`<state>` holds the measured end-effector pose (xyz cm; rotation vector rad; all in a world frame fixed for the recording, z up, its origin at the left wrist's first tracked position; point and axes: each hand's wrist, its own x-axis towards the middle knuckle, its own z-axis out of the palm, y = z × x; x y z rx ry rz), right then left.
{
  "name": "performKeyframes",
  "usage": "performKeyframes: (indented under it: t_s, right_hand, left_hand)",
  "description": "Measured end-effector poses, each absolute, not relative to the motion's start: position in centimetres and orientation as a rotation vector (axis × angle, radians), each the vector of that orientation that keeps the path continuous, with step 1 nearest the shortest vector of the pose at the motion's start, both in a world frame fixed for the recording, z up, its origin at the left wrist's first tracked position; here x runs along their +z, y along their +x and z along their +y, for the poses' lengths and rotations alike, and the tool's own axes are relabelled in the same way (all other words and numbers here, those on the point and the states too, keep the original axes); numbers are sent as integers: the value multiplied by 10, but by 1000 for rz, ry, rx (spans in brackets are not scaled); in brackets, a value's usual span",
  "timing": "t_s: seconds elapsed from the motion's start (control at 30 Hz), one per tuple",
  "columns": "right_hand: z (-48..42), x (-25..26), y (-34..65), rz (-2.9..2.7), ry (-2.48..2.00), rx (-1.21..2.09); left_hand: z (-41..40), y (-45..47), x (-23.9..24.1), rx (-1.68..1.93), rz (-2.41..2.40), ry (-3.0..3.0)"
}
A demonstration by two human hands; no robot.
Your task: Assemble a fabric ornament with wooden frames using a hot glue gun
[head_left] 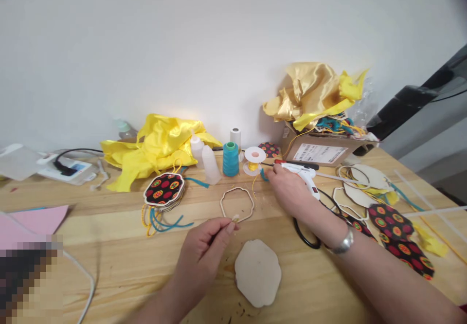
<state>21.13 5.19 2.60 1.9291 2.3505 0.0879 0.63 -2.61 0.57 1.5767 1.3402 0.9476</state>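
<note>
My left hand point(209, 246) pinches the near edge of a thin scalloped wooden frame point(251, 198), with a small pale bit at the fingertips. My right hand point(286, 188) reaches forward beside a white glue gun point(301, 172), fingers curled down. A scrap of teal cord point(263, 174) shows at its fingertips; what they grip is hidden. Close by stands a clear spool of yellow thread point(254, 154). A plain scalloped wooden board point(258, 273) lies flat between my forearms. Left of the frame sits a stack of patterned, white-rimmed pieces point(165, 189) with yellow and teal cords.
Behind stand a teal thread cone point(230, 159) and white squeeze bottles point(210, 165). Yellow satin point(156, 144) lies at back left, near a power strip point(67, 168). A cardboard box point(321, 150) heaped with fabric is at back right. Patterned fabric pieces point(392, 222) and a black cable point(304, 236) lie right.
</note>
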Motion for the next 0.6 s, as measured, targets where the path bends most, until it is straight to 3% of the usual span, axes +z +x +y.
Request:
performKeyframes:
  t_s: [0.3, 0.43, 0.5, 0.6]
  right_hand:
    - [57, 33, 219, 2600, 2077, -38]
    - [54, 50, 199, 3010, 2223, -394]
    - [58, 51, 182, 3170, 2185, -584]
    - [64, 46, 162, 3114, 1950, -549]
  left_hand:
    - [-21, 6, 6, 961, 1376, 1473]
    - [-21, 6, 7, 977, 1374, 1410]
    - [-21, 6, 7, 986, 1378, 1404]
    - [-20, 6, 8, 989, 1377, 1402]
